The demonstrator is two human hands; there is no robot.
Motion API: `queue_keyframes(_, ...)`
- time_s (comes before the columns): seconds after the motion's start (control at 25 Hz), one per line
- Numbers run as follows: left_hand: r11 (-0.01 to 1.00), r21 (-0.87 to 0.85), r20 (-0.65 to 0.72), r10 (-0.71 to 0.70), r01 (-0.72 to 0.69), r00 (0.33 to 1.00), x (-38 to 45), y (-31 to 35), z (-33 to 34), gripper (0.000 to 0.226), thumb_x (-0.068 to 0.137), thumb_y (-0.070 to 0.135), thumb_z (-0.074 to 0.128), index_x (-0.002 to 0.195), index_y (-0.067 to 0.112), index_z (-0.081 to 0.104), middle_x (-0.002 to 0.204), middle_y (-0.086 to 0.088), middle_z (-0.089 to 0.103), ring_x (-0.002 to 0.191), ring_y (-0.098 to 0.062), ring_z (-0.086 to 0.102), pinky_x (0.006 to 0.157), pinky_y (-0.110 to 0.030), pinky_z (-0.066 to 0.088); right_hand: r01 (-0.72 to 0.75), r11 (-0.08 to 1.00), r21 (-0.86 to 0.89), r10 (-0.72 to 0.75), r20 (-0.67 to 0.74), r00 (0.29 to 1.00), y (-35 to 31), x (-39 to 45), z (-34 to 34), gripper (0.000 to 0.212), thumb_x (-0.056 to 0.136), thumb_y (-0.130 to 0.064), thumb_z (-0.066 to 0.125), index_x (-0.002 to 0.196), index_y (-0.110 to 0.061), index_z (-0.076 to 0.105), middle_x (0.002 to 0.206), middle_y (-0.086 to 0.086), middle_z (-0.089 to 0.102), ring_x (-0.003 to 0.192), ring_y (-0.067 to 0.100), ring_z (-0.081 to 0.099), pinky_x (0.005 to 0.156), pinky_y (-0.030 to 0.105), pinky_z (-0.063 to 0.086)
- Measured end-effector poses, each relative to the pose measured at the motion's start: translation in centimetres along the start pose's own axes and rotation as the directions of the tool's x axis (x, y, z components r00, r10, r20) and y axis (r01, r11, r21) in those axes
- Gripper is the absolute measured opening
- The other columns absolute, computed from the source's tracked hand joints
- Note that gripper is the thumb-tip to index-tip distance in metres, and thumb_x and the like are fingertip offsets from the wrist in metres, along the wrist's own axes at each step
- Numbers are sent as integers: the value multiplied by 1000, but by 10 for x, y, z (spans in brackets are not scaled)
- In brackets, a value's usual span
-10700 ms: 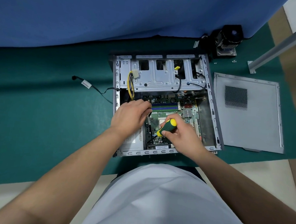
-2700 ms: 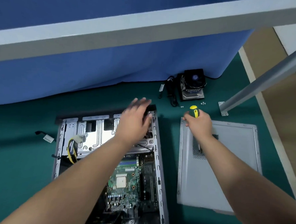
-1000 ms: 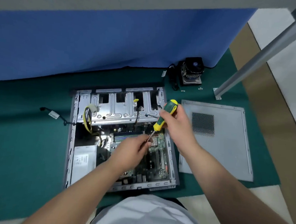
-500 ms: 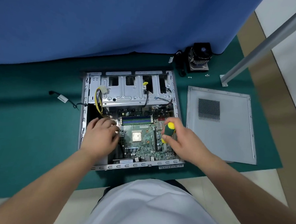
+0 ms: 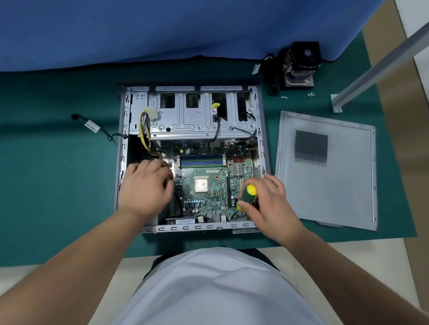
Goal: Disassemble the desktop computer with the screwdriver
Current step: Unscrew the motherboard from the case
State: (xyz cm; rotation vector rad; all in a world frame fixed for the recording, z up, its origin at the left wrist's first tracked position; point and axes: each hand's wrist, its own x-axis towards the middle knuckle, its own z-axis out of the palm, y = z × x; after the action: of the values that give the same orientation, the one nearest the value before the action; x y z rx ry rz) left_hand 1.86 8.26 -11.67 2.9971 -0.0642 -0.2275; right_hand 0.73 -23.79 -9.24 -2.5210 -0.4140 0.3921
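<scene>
Open desktop computer [image 5: 188, 158] lies mid-bench on the green mat [image 5: 46, 178], near edge just behind it. Right hand [image 5: 268, 202] wraps its grip round the screwdriver [image 5: 247, 195] over the motherboard's [image 5: 204, 186] right side; the tip is hidden. Left hand [image 5: 145, 183] curls down at the board's left edge; what it pinches, I can't tell. Side panel [image 5: 332, 173] lies flat just right of the case.

Right hand [image 5: 268, 202] w/ screwdriver [image 5: 247, 197] back from beside side panel [image 5: 327, 168], now low over motherboard [image 5: 207, 184] near-right corner, tip down. Left hand [image 5: 145, 186] moved off drive cage [image 5: 198, 116] to motherboard's left edge; fingers curled, prob. holding something, unclear.
</scene>
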Motion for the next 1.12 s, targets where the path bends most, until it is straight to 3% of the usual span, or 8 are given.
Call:
queue_keyframes(0.2, 1000, 10, 1, -8, 8, 1000, -1, 0, 1, 39, 91, 40, 39, 95, 26, 75, 106, 9, 66, 99, -18, 56, 89, -39, 38, -80, 994, 69, 77, 41, 996, 2, 0, 1, 39, 98, -46, 59, 131, -31, 45, 133, 3, 57, 144, 21, 19, 118, 40, 23)
queue_keyframes(0.56, 1000, 26, -28, -7, 8, 1000, -1, 1, 0, 35, 91, 36, 42, 93, 23, 75, 100, 8, 65, 93, -20, 55, 87, -39, 38, 19, 999, 44, -19, 15, 1000, -1, -1, -3, 36, 98, -36, 65, 128, -22, 51, 124, 3, 62, 138, 23, 29, 121, 34, 13)
queue_keyframes(0.72, 999, 34, -36, -3, 4, 999, -1, 2, 1, 35, 91, 36, 42, 93, 23, 75, 99, 7, 65, 92, -20, 55, 86, -39, 38, 86, 996, 21, -88, 114, 990, -1, 1, -16, 22, 95, -32, 67, 114, -32, 55, 110, -11, 67, 124, 16, 53, 126, 40, 6)
queue_keyframes(0.84, 999, 32, -37, -4, 5, 999, -2, 2, 1, 36, 91, 36, 42, 93, 22, 75, 100, 7, 66, 93, -20, 55, 87, -39, 38, 129, 991, 20, -130, 245, 961, -5, 5, -32, 22, 86, -24, 73, 102, -36, 63, 104, -17, 68, 115, 7, 57, 124, 31, -1)
queue_keyframes(0.92, 1000, 31, -37, -5, 6, 999, -2, 2, 0, 37, 91, 36, 41, 93, 22, 75, 100, 7, 66, 93, -20, 56, 87, -39, 39, 200, 978, -63, -173, 298, 939, -7, 6, -38, 25, 81, -22, 74, 100, -37, 66, 113, -20, 64, 118, 10, 52, 118, 31, 7)
queue_keyframes(1.0, 999, 33, -35, -5, 6, 999, -2, 2, 0, 37, 91, 36, 41, 93, 22, 75, 99, 6, 66, 93, -21, 56, 87, -40, 39, 284, 934, -215, -215, 297, 931, -11, 7, -43, 23, 89, -44, 65, 112, -41, 65, 117, -17, 56, 116, 12, 47, 107, 35, 21)
queue_keyframes(1.08, 999, 33, -38, -7, 9, 999, -3, 3, 0, 37, 91, 36, 41, 94, 21, 75, 99, 6, 66, 93, -21, 56, 87, -40, 39, 266, 897, -353, -163, 296, 941, -19, 6, -48, 46, 98, -70, 34, 125, -41, 58, 107, -10, 55, 104, 14, 51, 94, 38, 36)
queue_keyframes(1.12, 999, 35, -41, -9, 10, 999, -3, 3, 0, 37, 91, 36, 41, 94, 21, 75, 98, 6, 66, 93, -21, 56, 88, -40, 38, 242, 886, -397, -124, 301, 946, -24, 7, -50, 56, 100, -72, 18, 125, -38, 56, 101, -7, 57, 96, 17, 56, 86, 37, 43)
